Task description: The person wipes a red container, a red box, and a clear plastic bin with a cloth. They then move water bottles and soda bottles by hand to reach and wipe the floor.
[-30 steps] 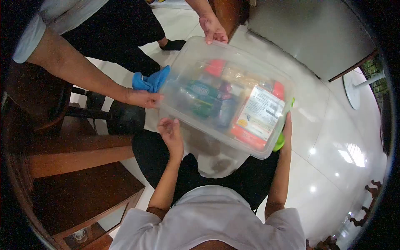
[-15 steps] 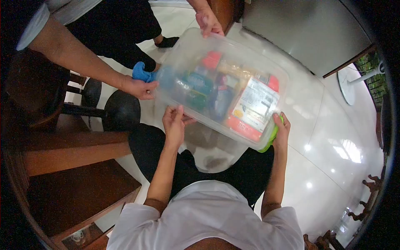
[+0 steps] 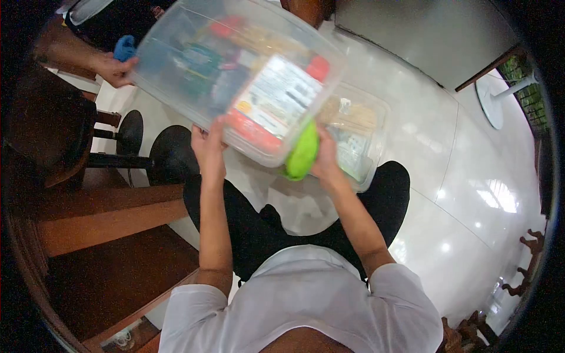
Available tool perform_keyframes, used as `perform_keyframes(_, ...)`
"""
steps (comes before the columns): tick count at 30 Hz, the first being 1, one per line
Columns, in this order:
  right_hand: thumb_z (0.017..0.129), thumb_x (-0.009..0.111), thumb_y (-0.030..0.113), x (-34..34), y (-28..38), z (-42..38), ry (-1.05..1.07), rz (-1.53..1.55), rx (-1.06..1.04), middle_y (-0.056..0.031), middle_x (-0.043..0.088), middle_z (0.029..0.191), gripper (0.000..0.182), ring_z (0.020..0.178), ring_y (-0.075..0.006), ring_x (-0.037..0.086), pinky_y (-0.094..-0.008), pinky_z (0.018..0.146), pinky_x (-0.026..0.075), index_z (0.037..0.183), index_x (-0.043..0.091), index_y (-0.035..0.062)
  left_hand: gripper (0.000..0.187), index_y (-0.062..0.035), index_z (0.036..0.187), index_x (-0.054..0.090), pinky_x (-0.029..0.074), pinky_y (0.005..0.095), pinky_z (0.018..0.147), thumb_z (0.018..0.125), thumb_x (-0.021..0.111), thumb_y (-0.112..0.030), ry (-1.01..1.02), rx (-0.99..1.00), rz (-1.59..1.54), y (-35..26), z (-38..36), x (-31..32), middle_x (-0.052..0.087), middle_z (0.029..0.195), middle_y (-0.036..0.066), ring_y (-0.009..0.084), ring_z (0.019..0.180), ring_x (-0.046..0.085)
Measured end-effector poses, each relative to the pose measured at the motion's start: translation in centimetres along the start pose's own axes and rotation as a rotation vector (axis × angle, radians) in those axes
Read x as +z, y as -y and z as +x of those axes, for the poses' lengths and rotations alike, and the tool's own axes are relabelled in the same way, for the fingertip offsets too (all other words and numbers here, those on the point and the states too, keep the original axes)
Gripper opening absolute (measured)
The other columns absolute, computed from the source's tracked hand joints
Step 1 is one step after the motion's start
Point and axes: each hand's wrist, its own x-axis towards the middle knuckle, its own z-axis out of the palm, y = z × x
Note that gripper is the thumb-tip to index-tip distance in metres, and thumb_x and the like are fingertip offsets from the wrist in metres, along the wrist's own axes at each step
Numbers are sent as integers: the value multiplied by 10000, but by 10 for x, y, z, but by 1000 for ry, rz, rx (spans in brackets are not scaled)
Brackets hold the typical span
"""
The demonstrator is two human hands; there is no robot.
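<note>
A clear plastic storage box (image 3: 176, 88), blurred by motion, is held tilted above the floor. Packets and a sheet with printed text (image 3: 276, 88) show through its wall. My left hand (image 3: 209, 150) is closed on its near edge. At the right end, my right hand (image 3: 325, 154) grips the box by its bright green handle (image 3: 303, 152); some of those fingers are hidden. Another person's hand (image 3: 116, 69) holds the left end beside a blue handle (image 3: 124, 49). A second clear box (image 3: 369, 132) with packets inside sits on the floor, partly behind the first.
Dark wooden furniture (image 3: 112, 276) stands close on my left, with round black bases (image 3: 170, 154) near it. A grey panel (image 3: 424, 35) is at the back right. A white round stand base (image 3: 489, 105) rests on the glossy tiled floor (image 3: 435, 235).
The held box has moved up and to the left, with both my hands and the other person's hand following. This has brought the second box on the floor into view.
</note>
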Motion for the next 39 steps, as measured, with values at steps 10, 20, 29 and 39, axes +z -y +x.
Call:
perform_keyframes(10,801,651,238,-25,47,7,-58,-809,-334,-92,600,1011,365,948,-189,565,-310,847,447,1083,608,11,300,-37,1078,505,471,356,748,868,555,-245,-40,-124,148,42,69,-55,539,971,74,185,863,544)
perform_keyframes(20,906,420,388,-93,46,84,-546,-2374,-628,-161,182,1487,564,1294,-381,318,-559,1076,129,1371,359,75,901,68,1384,-38,348,515,965,835,574,-301,516,-220,1114,129,33,9,247,1303,332,530,1100,401)
perform_keyframes(29,858,495,276,24,-68,186,-34,-1967,-952,-201,278,1438,552,1268,-381,342,-535,1063,186,1338,381,28,906,35,1394,-40,393,523,909,839,576,-330,567,-297,1178,116,44,8,275,1256,325,510,1045,448)
perform_keyframes(39,869,476,225,-123,79,72,-869,-2243,-643,-153,267,1460,550,1326,-323,288,-594,1056,80,1380,333,81,859,25,1379,-35,472,453,845,863,581,-279,608,-336,1110,103,49,7,308,1184,343,465,956,545)
